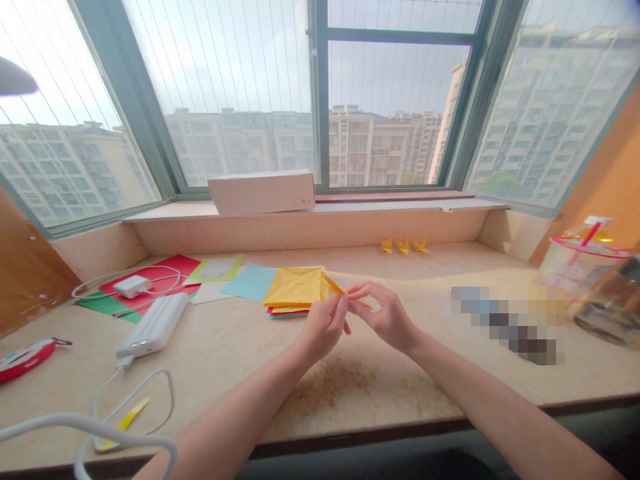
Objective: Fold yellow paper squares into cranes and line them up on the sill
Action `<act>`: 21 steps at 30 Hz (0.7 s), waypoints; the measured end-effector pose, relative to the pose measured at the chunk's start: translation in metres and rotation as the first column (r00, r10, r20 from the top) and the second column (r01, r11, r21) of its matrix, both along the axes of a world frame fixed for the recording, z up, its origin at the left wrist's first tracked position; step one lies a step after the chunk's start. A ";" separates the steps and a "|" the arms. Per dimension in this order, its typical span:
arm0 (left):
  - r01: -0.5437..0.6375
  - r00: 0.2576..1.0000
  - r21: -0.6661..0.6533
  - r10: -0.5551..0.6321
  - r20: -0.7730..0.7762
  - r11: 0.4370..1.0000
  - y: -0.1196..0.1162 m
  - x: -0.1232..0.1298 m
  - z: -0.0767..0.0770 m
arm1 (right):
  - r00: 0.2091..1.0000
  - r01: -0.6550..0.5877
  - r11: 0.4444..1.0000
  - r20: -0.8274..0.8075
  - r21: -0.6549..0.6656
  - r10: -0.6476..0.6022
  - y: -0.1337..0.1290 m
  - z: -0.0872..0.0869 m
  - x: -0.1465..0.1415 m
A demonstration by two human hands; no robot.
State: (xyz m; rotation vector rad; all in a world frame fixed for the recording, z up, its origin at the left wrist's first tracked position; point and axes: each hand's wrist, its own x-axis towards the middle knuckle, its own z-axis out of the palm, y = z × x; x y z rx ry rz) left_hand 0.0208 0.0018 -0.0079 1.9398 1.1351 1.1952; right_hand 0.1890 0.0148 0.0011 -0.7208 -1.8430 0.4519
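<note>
Between my two hands is a folded piece of yellow paper (336,287), narrow and pointed toward the upper left. My left hand (325,325) pinches it from the left. From the right, my right hand (384,312) grips it with thumb and fingers, close against the left fingertips. Just behind and left of them lies a stack of square paper (294,287), yellow on top with red and blue layers below. Three small folded yellow paper cranes (404,247) stand in a row near the back ledge.
Coloured sheets (165,277) lie at the left under a white charger (133,287) and cable. A white power bank (154,325) and a red-and-white object (27,359) are nearer. A white box (263,193) rests on the sill. A cup with a straw (580,263) stands right, beside a blurred-out patch.
</note>
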 end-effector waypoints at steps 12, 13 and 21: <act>-0.004 0.989 0.170 0.029 -0.144 0.985 -0.003 -0.005 0.010 | 0.896 -0.443 0.727 -0.296 -0.524 0.332 0.004 0.009 0.002; 0.005 0.992 0.147 0.013 -0.125 0.989 -0.003 -0.005 0.010 | 0.892 -0.451 0.715 -0.296 -0.534 0.341 0.004 0.008 0.002; 0.086 0.990 -0.041 -0.081 0.112 0.995 -0.004 -0.006 0.007 | 0.891 -0.451 0.666 -0.264 -0.593 0.369 0.006 0.006 0.005</act>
